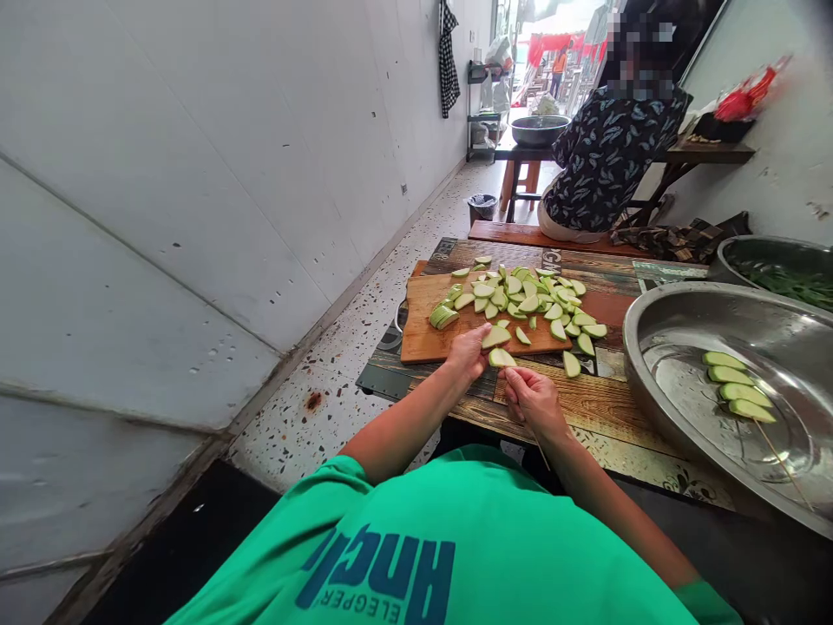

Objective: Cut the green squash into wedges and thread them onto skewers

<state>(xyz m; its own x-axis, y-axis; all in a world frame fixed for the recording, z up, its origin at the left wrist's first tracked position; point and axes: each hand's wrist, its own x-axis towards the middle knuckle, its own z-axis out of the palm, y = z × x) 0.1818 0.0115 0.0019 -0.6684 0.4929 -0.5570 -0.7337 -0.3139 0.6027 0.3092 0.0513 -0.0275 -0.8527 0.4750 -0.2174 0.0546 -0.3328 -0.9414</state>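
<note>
My left hand (pixel 468 352) pinches a pale, green-skinned zucchini slice (pixel 497 338) by its edge, just above the front of the wooden cutting board (pixel 423 334). Close beside it, my right hand (pixel 537 403) is closed around a thin wooden skewer (pixel 542 455), whose lower end sticks out below the fist. Another zucchini slice (pixel 501 358) sits at the skewer's upper end, near my right fingertips; the tip itself is hidden. Many loose half-round slices (pixel 528 304) are heaped on the board and spill past its right edge onto the table.
To the right stands a wide metal basin (pixel 664 347) holding a skewer of several slices (pixel 738 386). Behind it is another basin with green vegetables (pixel 797 282). A person in a dark patterned shirt (pixel 618 156) sits beyond the wooden table (pixel 586 399). A white wall (pixel 227 174) runs along the left.
</note>
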